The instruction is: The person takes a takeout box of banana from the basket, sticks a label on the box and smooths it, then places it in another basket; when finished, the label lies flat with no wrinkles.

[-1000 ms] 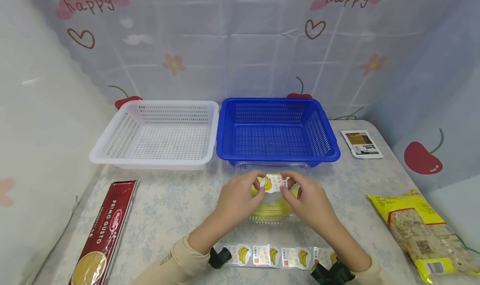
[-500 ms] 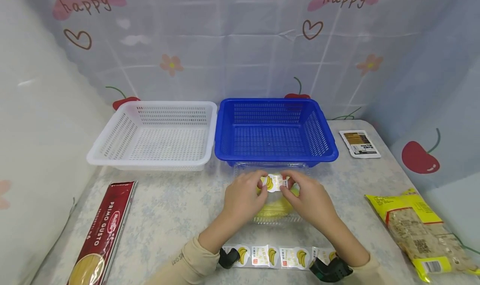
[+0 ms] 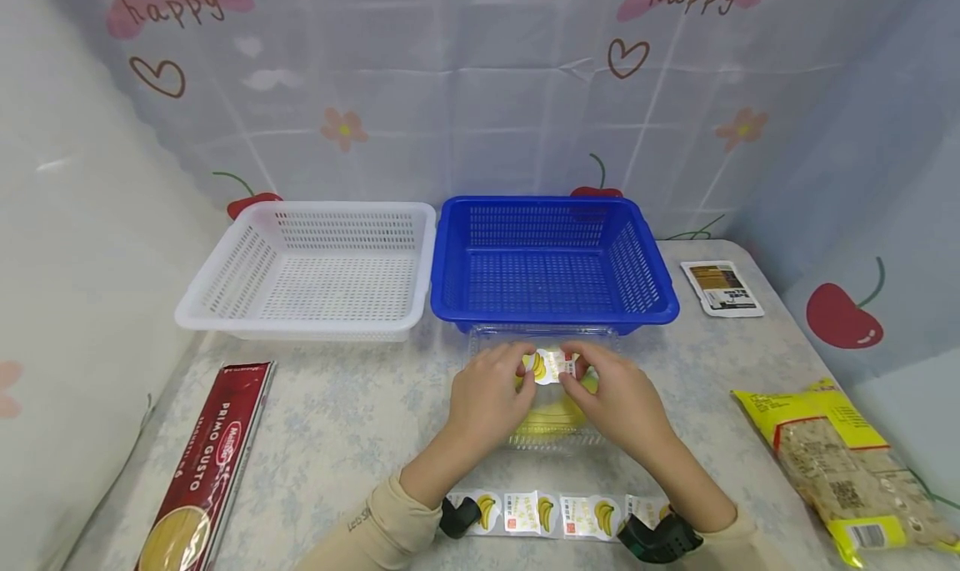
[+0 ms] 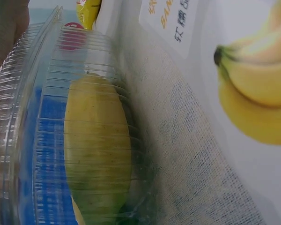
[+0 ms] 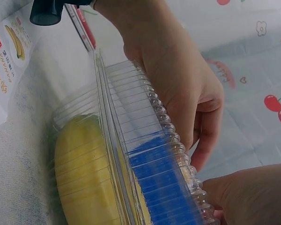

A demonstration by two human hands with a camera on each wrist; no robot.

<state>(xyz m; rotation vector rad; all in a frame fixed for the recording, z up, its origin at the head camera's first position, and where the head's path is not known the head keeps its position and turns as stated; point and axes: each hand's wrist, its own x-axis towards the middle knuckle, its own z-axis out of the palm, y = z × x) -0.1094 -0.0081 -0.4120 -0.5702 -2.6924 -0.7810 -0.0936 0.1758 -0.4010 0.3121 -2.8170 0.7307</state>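
Observation:
Both hands meet over a clear plastic clamshell box (image 3: 562,438) with a lid. Yellow fruit, by the look of it bananas (image 4: 96,150), lies inside. A white banana sticker (image 3: 553,366) spans the gap between the hands, over the lid. My left hand (image 3: 491,392) holds its left end between thumb and index finger. At the other end, my right hand (image 3: 621,394) pinches the sticker the same way. The box's ribbed walls stand close beside the hands in the right wrist view. A strip of banana stickers (image 3: 558,515) lies on the table below the forearms.
A white basket (image 3: 300,328) and a blue basket (image 3: 555,314) stand behind the box. Red-packed spaghetti (image 3: 206,463) lies at left. A yellow-ended bag (image 3: 840,471) is on the right, with a small flat packet (image 3: 722,289) behind it.
The left hand and forearm have shifted slightly right, closer to the right hand, covering more of the sticker's left end. Over the last half second the hands have hardly moved.

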